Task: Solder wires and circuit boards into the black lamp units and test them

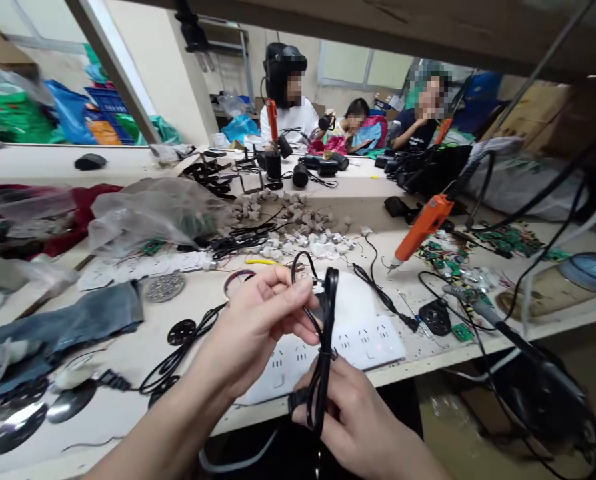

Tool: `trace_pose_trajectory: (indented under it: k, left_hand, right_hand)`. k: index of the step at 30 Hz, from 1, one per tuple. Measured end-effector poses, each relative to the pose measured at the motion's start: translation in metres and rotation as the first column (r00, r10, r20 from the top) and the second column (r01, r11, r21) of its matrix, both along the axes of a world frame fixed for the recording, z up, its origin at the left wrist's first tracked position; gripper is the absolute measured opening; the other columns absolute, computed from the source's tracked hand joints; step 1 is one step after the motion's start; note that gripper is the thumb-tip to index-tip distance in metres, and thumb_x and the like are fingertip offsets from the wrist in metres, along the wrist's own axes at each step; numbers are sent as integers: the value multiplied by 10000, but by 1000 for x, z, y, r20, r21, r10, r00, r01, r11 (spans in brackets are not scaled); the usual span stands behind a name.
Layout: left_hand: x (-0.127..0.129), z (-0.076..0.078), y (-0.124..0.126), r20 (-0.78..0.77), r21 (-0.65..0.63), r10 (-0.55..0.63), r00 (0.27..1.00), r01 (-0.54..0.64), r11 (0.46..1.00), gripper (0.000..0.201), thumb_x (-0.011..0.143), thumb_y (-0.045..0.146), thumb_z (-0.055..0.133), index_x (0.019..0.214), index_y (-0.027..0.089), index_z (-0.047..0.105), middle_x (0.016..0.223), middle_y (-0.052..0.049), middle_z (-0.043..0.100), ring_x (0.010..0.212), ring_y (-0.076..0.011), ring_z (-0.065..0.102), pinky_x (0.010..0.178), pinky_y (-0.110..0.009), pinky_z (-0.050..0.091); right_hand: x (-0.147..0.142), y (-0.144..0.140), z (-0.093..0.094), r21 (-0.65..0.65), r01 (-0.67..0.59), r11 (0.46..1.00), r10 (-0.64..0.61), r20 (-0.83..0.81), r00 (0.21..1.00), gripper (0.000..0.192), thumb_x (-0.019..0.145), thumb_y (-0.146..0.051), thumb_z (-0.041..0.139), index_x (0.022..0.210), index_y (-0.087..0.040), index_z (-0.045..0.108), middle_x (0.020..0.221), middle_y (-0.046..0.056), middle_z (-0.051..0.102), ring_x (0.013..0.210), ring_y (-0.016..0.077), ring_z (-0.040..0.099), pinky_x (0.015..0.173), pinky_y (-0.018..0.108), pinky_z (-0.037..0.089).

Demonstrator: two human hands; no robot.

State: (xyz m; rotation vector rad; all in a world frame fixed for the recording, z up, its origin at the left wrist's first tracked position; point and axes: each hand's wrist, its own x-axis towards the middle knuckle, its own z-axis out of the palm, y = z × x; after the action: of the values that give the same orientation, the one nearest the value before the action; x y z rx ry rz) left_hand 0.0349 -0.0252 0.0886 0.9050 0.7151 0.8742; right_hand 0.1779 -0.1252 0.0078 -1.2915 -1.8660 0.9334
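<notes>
Black cable [324, 347], folded into a long loop, is held upright at the lower centre of the frame. The left hand [258, 320] is closed on it, its fingers pinched around the upper strands; the right hand [348, 413] is clasped around the lower end of the bundle. Both hands are raised just in front of the near edge of the workbench [128, 400], where a white power strip [358, 340] lies flat beneath them. Open bench surface is seen only in small patches to the left of the strip, between black discs [181, 331] and another coiled cable [173, 363]. At the right of the frame an orange electric screwdriver [423, 227] hangs tilted over green circuit boards [508, 240]. Behind, at centre, small grey parts [288, 220] are heaped loose on the bench. At the left a clear plastic bag [148, 213] is slumped, its contents too blurred to tell. People are seated at the far bench in the upper centre.
</notes>
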Motion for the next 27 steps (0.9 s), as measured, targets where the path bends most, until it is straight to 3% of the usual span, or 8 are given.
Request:
trace_pose_trajectory:
  k: [4, 6, 9, 15, 21, 27]
  left_hand:
    - [25, -2, -9, 33, 27, -97, 995, 96, 995, 364, 693, 356, 839, 736, 159, 536, 719, 7, 716, 547, -116, 694, 564, -197, 586]
    - [38, -6, -11, 48, 44, -140, 989, 138, 989, 305, 727, 319, 819, 766, 147, 570, 758, -13, 725, 647, -130, 717, 640, -218, 605]
    - [58, -13, -13, 54, 51, -161, 986, 158, 986, 274, 739, 280, 809, 763, 137, 578, 742, -21, 720, 706, -141, 722, 679, -232, 609]
    - [86, -20, -9, 49, 50, -117, 992, 114, 992, 236, 772, 227, 764, 742, 147, 544, 693, -16, 713, 674, -130, 716, 655, -218, 594]
    - [95, -24, -13, 88, 0, -107, 990, 108, 994, 226, 776, 216, 744, 748, 153, 529, 674, -10, 699, 660, -125, 705, 650, -222, 590]
    - [104, -31, -25, 84, -58, -71, 994, 76, 995, 220, 760, 217, 724, 738, 164, 512, 652, 3, 659, 633, -122, 670, 646, -241, 569]
  right_hand:
    - [51, -8, -5, 141, 162, 977, -185, 166, 969, 117, 894, -156, 522, 967, -200, 602, 892, 42, 617, 790, 174, 599, 707, 283, 492]
    - [80, -8, -10, 294, 281, 914, -356, 245, 902, 135, 924, -190, 512, 1031, -198, 594, 885, 45, 628, 791, 184, 602, 708, 300, 483]
    - [113, -2, -20, 374, 348, 860, -475, 336, 813, 117, 936, -244, 526, 1004, -189, 604, 876, 55, 660, 818, 209, 620, 720, 323, 484]
    - [127, 9, -28, 378, 357, 854, -492, 367, 789, 149, 942, -280, 528, 927, -188, 645, 855, 70, 699, 787, 226, 657, 679, 318, 499]
    - [131, 15, -22, 398, 284, 872, -431, 350, 832, 161, 915, -212, 491, 917, -205, 652, 858, 45, 710, 792, 189, 678, 708, 278, 532]
    - [125, 14, -29, 432, 254, 866, -423, 359, 832, 243, 810, -91, 416, 836, -202, 631, 751, 55, 653, 692, 182, 643, 618, 265, 526]
